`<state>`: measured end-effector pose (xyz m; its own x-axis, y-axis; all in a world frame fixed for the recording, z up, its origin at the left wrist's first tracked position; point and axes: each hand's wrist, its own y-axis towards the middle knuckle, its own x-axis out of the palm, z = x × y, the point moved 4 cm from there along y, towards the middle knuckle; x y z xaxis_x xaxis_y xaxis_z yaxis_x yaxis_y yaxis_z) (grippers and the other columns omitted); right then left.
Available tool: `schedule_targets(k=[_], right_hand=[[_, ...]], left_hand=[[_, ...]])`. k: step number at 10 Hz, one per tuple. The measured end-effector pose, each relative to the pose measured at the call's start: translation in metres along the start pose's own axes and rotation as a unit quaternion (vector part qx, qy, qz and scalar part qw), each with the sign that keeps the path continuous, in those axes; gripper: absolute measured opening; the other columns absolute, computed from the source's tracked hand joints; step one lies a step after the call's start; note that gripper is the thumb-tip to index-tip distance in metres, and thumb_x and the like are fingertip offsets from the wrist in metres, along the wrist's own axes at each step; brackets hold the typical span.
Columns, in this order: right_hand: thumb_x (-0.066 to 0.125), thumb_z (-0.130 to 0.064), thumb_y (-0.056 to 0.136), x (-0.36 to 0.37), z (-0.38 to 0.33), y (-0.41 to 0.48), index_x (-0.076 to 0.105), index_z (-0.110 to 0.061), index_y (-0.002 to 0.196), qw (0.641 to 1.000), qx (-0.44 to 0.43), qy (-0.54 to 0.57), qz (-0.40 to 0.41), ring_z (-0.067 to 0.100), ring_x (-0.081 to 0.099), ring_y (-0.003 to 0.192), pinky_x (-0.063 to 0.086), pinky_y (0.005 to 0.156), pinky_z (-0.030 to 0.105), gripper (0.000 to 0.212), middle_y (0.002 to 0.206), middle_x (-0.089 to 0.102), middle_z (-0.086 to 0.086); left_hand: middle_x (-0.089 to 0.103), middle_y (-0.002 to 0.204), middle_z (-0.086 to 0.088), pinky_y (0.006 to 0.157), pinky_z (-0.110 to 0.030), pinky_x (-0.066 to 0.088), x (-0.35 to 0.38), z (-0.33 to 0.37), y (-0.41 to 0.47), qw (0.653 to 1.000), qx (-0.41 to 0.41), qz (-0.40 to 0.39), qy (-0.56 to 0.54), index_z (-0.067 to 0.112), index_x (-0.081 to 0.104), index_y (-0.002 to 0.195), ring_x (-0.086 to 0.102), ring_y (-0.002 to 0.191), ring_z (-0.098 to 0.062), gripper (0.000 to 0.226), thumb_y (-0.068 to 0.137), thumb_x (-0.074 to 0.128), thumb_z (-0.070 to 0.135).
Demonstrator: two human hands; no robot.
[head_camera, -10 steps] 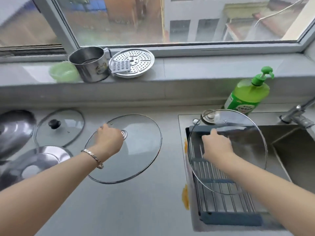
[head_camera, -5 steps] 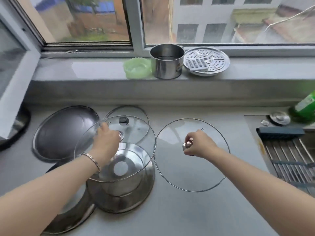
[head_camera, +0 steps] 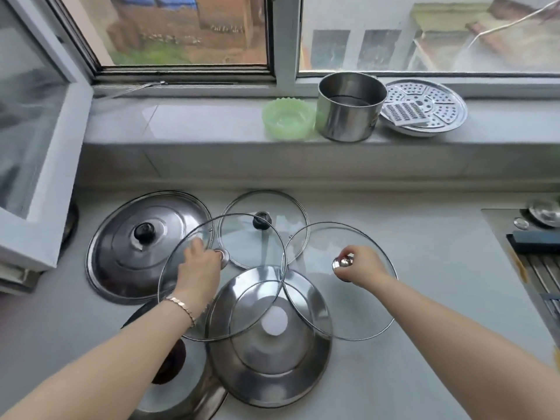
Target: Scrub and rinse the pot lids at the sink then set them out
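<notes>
Plainly the crowding is all around the upturned steel lid (head_camera: 272,359). Behind it lies a small glass lid (head_camera: 263,207) with a black knob. To its far left is a broad steel lid (head_camera: 142,247), and at its near left a further lid (head_camera: 169,386) with a dark knob. Right of it the tabletop (head_camera: 439,313) runs bare up to the sink rack (head_camera: 545,274) at the edge of view. Left of the whole cluster an opened window sash (head_camera: 36,131) juts over the tabletop.

The left hand (head_camera: 198,268) grips the metal knob (head_camera: 225,256) of the left glass lid (head_camera: 251,298), the fingers (head_camera: 197,247) curled over it so only the knob's right side shows. That lid's rim crosses the broad steel lid, the small glass lid and the upturned steel lid, and it sits tilted over them. The right hand (head_camera: 362,266) pinches the shiny knob (head_camera: 342,262) of the right glass lid (head_camera: 357,310) between thumb and fingertips. This lid's left rim overlaps the upturned steel lid's right edge, and its remainder lies over bare tabletop. Whether either glass lid is resting or lifted, I cannot tell.
</notes>
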<state>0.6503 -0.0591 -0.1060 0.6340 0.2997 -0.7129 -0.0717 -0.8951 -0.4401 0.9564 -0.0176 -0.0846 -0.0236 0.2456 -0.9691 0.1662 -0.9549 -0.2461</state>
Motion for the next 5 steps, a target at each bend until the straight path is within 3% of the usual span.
schedule_targets(k=[1, 2, 3, 4, 5], right_hand=[[0.060, -0.022, 0.075, 0.001, -0.001, 0.007, 0.061, -0.022, 0.087, 0.999, -0.003, -0.037, -0.007, 0.022, 0.057, 0.075, 0.049, 0.067, 0.026, 0.012, 0.103, 0.063, 0.010], [0.055, -0.033, 0.081, 0.000, 0.000, 0.008, 0.053, -0.023, 0.117, 0.991, 0.004, -0.125, -0.045, 0.022, 0.060, 0.092, 0.048, 0.079, 0.028, 0.037, 0.122, 0.049, 0.006], [0.053, -0.039, 0.084, -0.015, -0.007, 0.003, 0.040, -0.022, 0.134, 0.980, 0.008, -0.183, -0.074, 0.024, 0.054, 0.110, 0.040, 0.078, 0.027, 0.054, 0.131, 0.044, 0.006], [0.053, -0.032, 0.085, -0.040, -0.021, -0.005, 0.054, -0.017, 0.123, 0.973, -0.011, -0.213, -0.087, 0.022, 0.056, 0.110, 0.043, 0.081, 0.028, 0.040, 0.123, 0.057, 0.005], [0.052, -0.023, 0.083, -0.081, -0.048, -0.023, 0.066, -0.012, 0.103, 0.967, -0.072, -0.237, -0.056, 0.024, 0.063, 0.097, 0.048, 0.076, 0.028, 0.027, 0.103, 0.068, 0.007]], left_hand=[[0.035, 0.122, -0.012, 0.089, -0.038, 0.044, 0.003, -0.002, 0.005, 1.000, -0.003, -0.009, 0.007, 0.013, 0.057, 0.112, 0.039, 0.110, -0.030, 0.026, 0.097, 0.036, 0.015], [0.042, 0.124, -0.011, 0.087, -0.040, 0.044, -0.004, 0.000, 0.009, 0.998, -0.028, -0.029, 0.040, 0.013, 0.055, 0.117, 0.045, 0.112, -0.030, 0.031, 0.098, 0.033, 0.025], [0.051, 0.125, -0.010, 0.089, -0.036, 0.041, -0.027, 0.010, 0.006, 0.996, -0.066, -0.037, 0.042, 0.013, 0.051, 0.118, 0.051, 0.114, -0.029, 0.037, 0.097, 0.031, 0.035], [0.052, 0.127, -0.009, 0.092, -0.034, 0.039, -0.055, 0.033, 0.002, 0.993, -0.048, -0.053, 0.090, 0.013, 0.049, 0.123, 0.051, 0.117, -0.027, 0.035, 0.097, 0.031, 0.030], [0.056, 0.124, -0.007, 0.085, -0.031, 0.040, -0.102, 0.079, -0.009, 0.997, -0.006, -0.028, 0.068, 0.014, 0.054, 0.118, 0.054, 0.113, -0.027, 0.031, 0.094, 0.037, 0.023]])
